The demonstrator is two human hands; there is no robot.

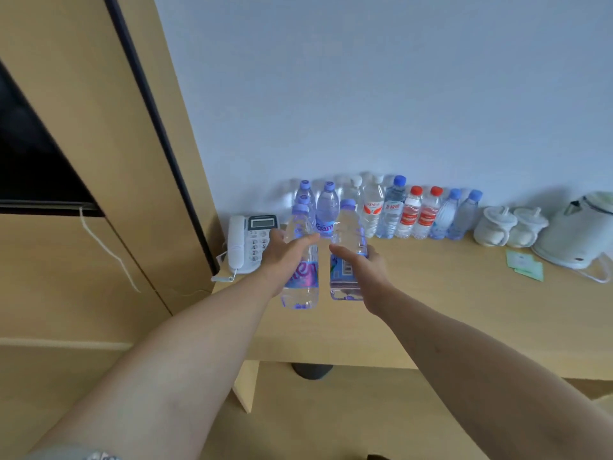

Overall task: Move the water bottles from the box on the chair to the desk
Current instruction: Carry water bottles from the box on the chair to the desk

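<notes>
Above desk (431, 293), bottles (300, 260) apparently in each grip

Bare desk (431, 293) lies open in front of the bottle row (398, 210) standing against the wall; a telephone (247, 242) blocks the row's left end; mugs (507, 225) and a kettle (577, 230) crowd its right.

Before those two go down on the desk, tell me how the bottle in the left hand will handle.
The bottle in the left hand looks full of water, so probably fairly heavy for its size. Its thin clear plastic may dent under a tight grip. Tall and narrow, it could tip if set down crooked beside the row of bottles on the desk.
</notes>
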